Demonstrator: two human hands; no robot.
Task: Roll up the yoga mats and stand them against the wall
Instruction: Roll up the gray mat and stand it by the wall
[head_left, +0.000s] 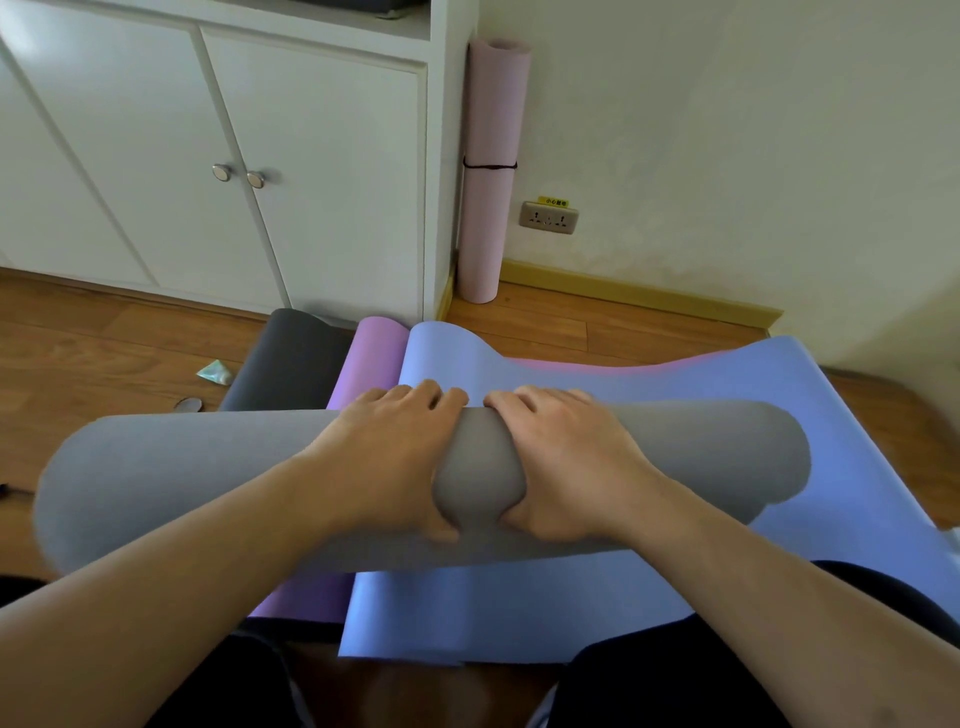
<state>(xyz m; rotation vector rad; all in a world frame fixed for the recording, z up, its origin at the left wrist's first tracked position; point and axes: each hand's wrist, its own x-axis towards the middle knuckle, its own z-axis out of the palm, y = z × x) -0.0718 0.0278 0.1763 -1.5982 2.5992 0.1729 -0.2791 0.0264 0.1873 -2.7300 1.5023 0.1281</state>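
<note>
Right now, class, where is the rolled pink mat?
In the head view, the pink mat stands upright at upper centre, in the corner between the white cabinet and the wall.

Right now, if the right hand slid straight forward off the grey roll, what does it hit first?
Likely the flat blue yoga mat just past the right hand and the rolled grey yoga mat; depth is unclear.

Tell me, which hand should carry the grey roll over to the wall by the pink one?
Probably the right hand. Both hands grip the middle of the grey roll, with the left hand beside it, but the pink roll and the wall stand ahead on the right side.
</note>
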